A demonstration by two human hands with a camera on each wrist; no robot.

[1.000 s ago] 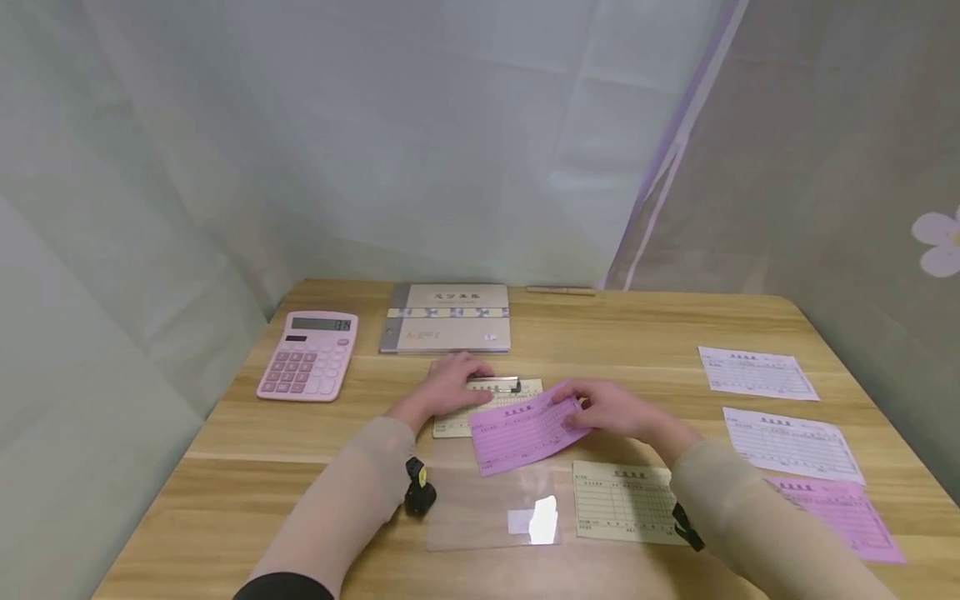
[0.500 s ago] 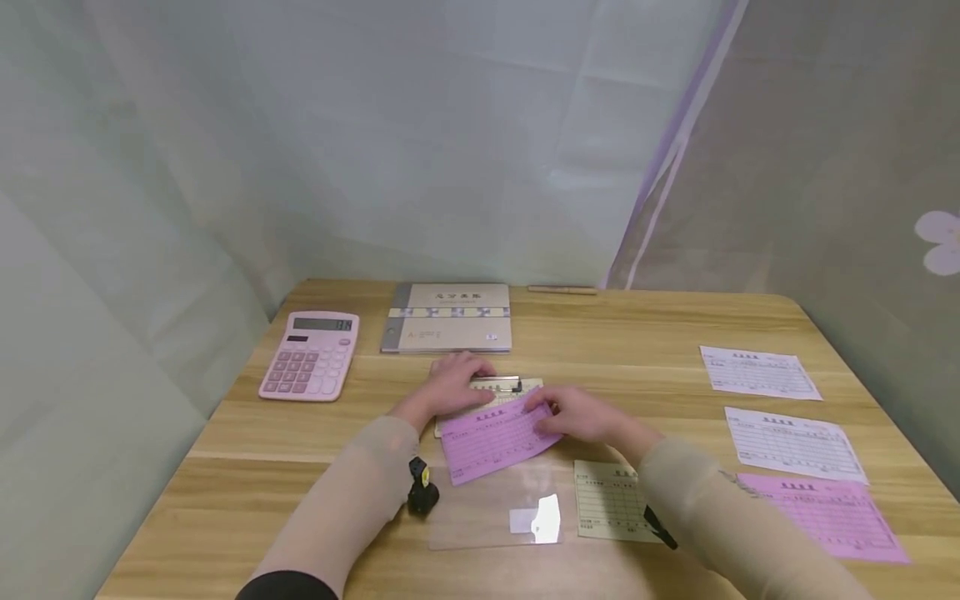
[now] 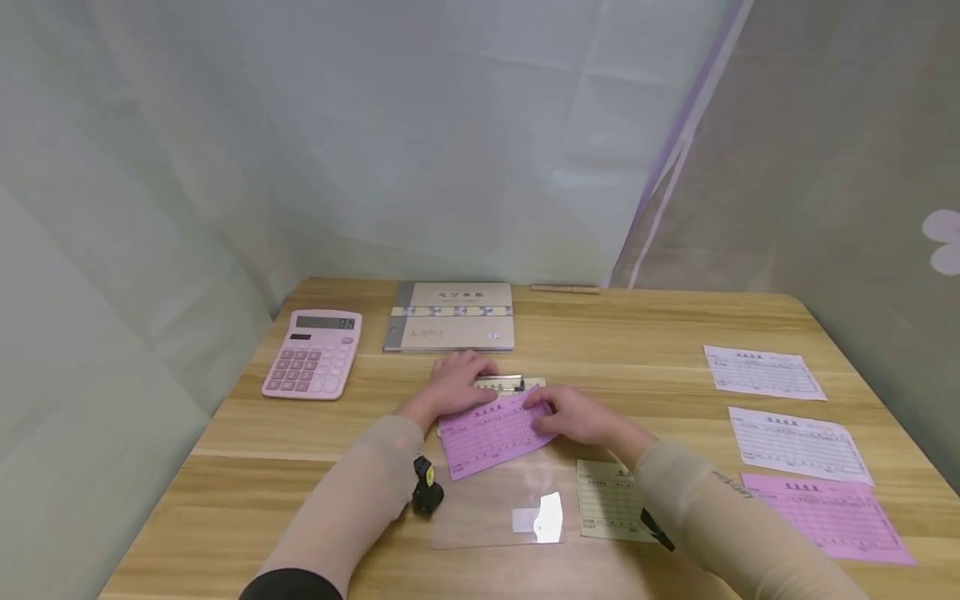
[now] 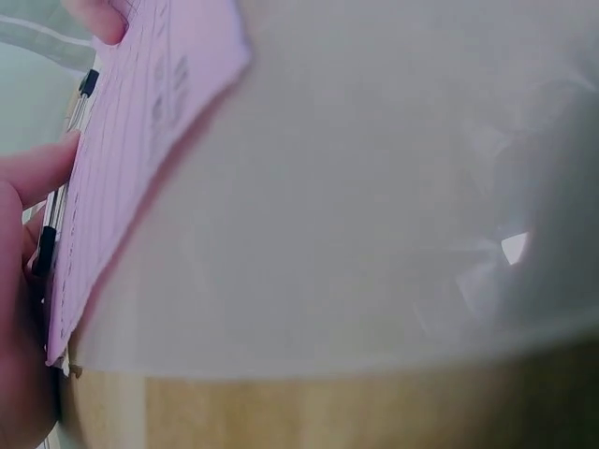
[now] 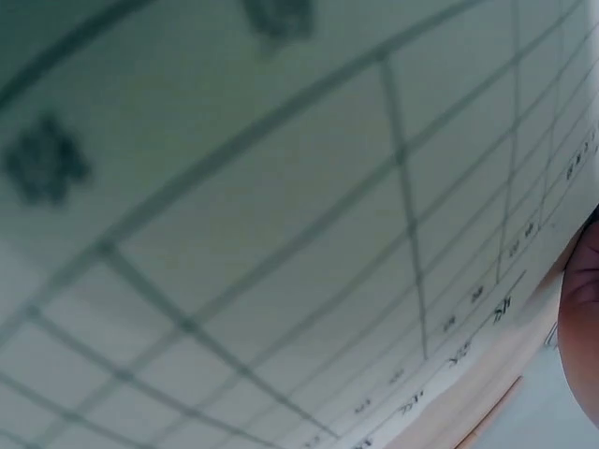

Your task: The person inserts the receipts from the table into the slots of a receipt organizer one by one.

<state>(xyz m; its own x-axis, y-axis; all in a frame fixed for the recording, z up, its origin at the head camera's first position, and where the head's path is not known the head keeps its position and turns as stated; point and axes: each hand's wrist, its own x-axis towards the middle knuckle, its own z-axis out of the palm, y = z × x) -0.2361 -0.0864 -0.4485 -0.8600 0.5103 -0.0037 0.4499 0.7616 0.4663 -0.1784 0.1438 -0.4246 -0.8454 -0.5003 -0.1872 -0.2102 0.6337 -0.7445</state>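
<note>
A transparent clipboard [image 3: 495, 521] lies flat before me, its metal clip [image 3: 504, 384] at the far end. My left hand [image 3: 455, 385] grips that end, fingers beyond the clip and thumb on the near side. Under the clip, a pale yellow form slip [image 3: 534, 382] shows at its top edge. A pink form slip [image 3: 487, 437] overlaps it, slightly slanted, its lower edge lifted over the clear board. My right hand [image 3: 573, 414] pinches this slip's right end. The left wrist view shows the left thumb [image 4: 42, 173] against the pink paper [image 4: 122, 168].
Another yellow slip [image 3: 607, 504] lies under my right forearm. White slips [image 3: 763, 372] and one more pink slip [image 3: 832, 517] lie along the right. A pink calculator [image 3: 313, 354], a ledger book [image 3: 452, 317] and a pen [image 3: 565, 289] sit toward the back.
My right hand has carried the pink slip leftward over the clipboard and the yellow slip, then lifted its position slightly toward the clip. The left hand has stayed at the clip.
</note>
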